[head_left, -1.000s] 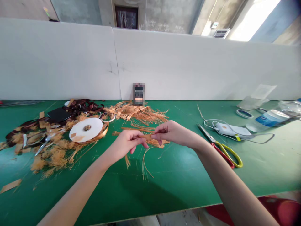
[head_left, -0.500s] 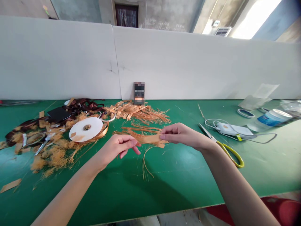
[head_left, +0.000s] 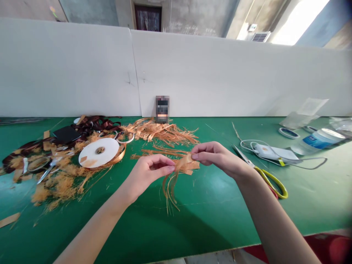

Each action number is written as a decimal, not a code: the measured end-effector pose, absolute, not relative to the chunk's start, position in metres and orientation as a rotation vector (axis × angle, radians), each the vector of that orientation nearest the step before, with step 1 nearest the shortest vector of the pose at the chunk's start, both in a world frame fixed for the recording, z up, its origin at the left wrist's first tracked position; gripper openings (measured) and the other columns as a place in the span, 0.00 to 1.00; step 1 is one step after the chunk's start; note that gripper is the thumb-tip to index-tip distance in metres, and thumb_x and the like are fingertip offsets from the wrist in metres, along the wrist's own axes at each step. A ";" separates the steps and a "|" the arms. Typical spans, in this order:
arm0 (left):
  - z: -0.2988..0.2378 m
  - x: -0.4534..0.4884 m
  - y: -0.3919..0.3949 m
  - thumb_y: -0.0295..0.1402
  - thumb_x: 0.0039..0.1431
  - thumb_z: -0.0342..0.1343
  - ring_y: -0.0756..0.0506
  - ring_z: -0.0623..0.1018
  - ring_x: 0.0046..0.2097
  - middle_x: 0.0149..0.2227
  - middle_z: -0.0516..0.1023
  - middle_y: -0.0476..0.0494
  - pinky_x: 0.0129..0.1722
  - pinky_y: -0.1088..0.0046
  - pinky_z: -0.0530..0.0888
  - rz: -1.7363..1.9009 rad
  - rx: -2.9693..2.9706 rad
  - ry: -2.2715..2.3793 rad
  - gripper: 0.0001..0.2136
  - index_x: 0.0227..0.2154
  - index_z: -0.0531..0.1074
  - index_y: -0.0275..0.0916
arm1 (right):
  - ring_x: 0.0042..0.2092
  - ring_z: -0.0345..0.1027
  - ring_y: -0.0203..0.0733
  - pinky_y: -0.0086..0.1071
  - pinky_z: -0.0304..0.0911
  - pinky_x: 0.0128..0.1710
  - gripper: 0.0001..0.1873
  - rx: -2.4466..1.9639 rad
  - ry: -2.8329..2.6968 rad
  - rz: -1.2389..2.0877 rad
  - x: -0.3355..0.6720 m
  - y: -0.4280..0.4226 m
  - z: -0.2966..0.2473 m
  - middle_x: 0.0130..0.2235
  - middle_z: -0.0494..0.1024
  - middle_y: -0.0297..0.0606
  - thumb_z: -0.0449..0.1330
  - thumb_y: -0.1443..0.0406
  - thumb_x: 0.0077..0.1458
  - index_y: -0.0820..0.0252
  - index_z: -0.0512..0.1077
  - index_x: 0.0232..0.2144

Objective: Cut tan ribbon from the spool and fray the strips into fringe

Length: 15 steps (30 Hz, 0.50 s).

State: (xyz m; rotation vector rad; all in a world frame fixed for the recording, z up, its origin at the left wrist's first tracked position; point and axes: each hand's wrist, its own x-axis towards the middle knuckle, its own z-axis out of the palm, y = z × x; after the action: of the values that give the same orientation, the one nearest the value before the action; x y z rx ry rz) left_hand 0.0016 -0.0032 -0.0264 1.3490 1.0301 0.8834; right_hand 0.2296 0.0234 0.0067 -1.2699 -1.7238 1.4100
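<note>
My left hand and my right hand both pinch a short orange ribbon strip above the green table. The strip bows between the two pinches. Thin frayed orange threads hang down from it near my left fingertips. More loose orange strips lie on the table just behind my hands.
A white ribbon spool lies left among orange and brown scraps, with small scissors. Red-and-yellow scissors, a white charger with cable, a water bottle and tape rolls lie right. White partition behind.
My left hand moved back up to the strip and pinched it again. The strip, flat half a second ago, now bows, and the frayed threads hang from it.
</note>
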 end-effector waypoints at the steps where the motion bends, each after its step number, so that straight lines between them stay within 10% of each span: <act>1: -0.027 0.004 -0.003 0.35 0.50 0.64 0.47 0.79 0.39 0.35 0.82 0.50 0.43 0.71 0.74 0.929 1.303 1.026 0.04 0.30 0.79 0.43 | 0.24 0.52 0.32 0.30 0.49 0.24 0.10 -1.272 -1.675 1.368 0.228 0.024 0.005 0.22 0.64 0.30 0.63 0.58 0.48 0.60 0.75 0.27; 15: -0.044 0.022 0.015 0.32 0.50 0.65 0.49 0.78 0.41 0.36 0.81 0.47 0.44 0.73 0.74 1.198 0.919 0.978 0.10 0.36 0.77 0.39 | 0.37 0.68 0.39 0.33 0.62 0.41 0.12 -1.156 -1.334 1.303 0.177 0.023 -0.028 0.33 0.75 0.36 0.64 0.57 0.50 0.60 0.76 0.27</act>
State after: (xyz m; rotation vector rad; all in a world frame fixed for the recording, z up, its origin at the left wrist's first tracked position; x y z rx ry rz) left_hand 0.0217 0.0150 -0.0441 0.9192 0.9783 1.1984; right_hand 0.1766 0.0226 -0.0279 -1.1560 -1.3340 1.3034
